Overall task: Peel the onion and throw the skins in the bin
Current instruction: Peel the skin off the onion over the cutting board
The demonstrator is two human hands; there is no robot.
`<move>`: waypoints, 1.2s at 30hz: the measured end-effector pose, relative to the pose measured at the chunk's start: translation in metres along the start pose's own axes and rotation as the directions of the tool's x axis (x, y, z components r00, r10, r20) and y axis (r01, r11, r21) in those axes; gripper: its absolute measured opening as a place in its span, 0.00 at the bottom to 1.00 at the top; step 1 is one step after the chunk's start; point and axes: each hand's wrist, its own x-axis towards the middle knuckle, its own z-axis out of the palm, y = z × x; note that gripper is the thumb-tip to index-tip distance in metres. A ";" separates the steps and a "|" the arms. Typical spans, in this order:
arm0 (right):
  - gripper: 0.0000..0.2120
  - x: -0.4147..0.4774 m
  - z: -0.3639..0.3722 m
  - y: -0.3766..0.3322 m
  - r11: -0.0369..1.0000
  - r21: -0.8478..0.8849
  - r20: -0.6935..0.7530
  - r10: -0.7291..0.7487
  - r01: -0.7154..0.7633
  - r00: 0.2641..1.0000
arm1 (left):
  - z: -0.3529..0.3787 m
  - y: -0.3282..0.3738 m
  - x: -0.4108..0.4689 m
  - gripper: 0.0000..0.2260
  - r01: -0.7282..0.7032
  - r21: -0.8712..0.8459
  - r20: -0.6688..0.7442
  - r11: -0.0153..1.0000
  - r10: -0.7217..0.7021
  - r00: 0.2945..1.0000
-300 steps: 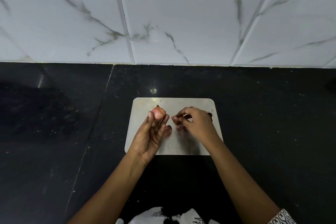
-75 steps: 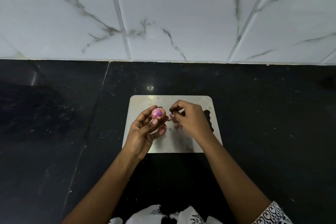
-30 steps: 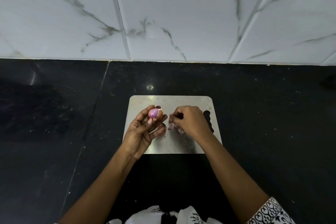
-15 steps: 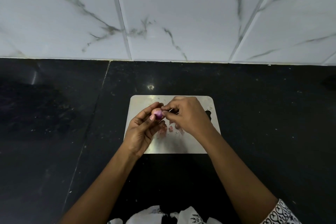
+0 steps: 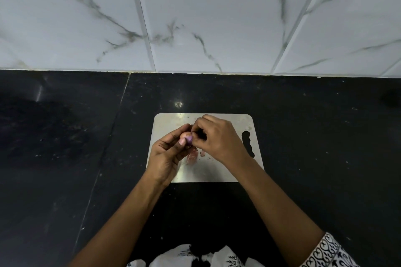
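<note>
Holding small purple onion [image 5: 188, 136] in curled left hand [image 5: 168, 156], right hand [image 5: 219, 138] pinching its skin above steel cutting board [image 5: 217, 171].

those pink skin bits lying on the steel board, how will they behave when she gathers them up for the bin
The skin bits look thin and flaky, so probably very light and floppy. They lie flat on the smooth steel board, so pinching may be fiddly; sweeping them together likely works better.

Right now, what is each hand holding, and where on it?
The left hand holds the small onion in its fingertips, around the sides. The right hand pinches at the onion's top; whether it has skin cannot be told.
</note>
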 end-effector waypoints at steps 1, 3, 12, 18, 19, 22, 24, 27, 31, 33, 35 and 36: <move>0.08 0.001 -0.002 0.002 0.998 0.042 0.026 0.041 -0.042 0.999 | 0.000 0.000 -0.001 0.26 0.001 0.009 0.005 1.000 -0.001 1.000; 0.05 0.004 -0.005 0.007 0.988 0.088 0.071 0.124 -0.130 0.990 | -0.001 -0.001 -0.001 0.25 0.002 0.024 0.027 1.000 -0.003 1.000; 0.07 -0.007 0.005 0.030 0.924 0.143 0.111 0.341 -0.354 0.934 | -0.010 -0.010 0.002 0.30 0.103 -0.168 0.078 0.980 -0.091 0.993; 0.06 -0.011 0.010 0.027 0.915 0.155 0.114 0.357 -0.372 0.927 | -0.016 -0.021 0.002 0.33 0.137 -0.205 -0.005 0.969 -0.141 0.990; 0.07 -0.011 0.009 0.027 0.920 0.107 0.165 0.357 -0.376 0.920 | -0.017 -0.022 0.003 0.33 0.138 -0.200 -0.011 0.970 -0.142 0.990; 0.05 -0.012 0.008 0.027 0.920 0.084 0.153 0.367 -0.382 0.917 | -0.021 -0.027 0.007 0.31 0.147 -0.243 -0.069 0.959 -0.169 0.983; 0.02 -0.014 0.008 0.026 0.913 0.137 0.083 0.376 -0.385 0.923 | -0.023 -0.027 0.008 0.26 0.160 -0.287 -0.113 0.944 -0.199 0.973; 0.08 -0.014 0.012 0.021 0.881 0.246 0.087 0.396 -0.405 0.914 | -0.019 -0.026 0.009 0.16 0.174 -0.275 -0.156 0.945 -0.223 0.962; 0.11 -0.011 0.017 0.012 0.875 0.321 0.046 0.369 -0.363 0.928 | -0.015 -0.025 0.009 0.22 0.163 -0.244 -0.174 0.956 -0.209 0.962; 0.11 -0.009 0.017 0.008 0.901 0.278 0.019 0.342 -0.333 0.940 | -0.014 -0.025 0.008 0.30 0.158 -0.210 -0.163 0.965 -0.194 0.968; 0.11 -0.006 0.015 0.004 0.918 0.243 0.010 0.321 -0.314 0.947 | -0.015 -0.025 0.009 0.33 0.152 -0.197 -0.164 0.968 -0.186 0.969; 0.11 -0.005 0.014 0.003 0.924 0.226 0.007 0.314 -0.307 0.950 | -0.015 -0.025 0.009 0.34 0.150 -0.196 -0.165 0.969 -0.183 0.969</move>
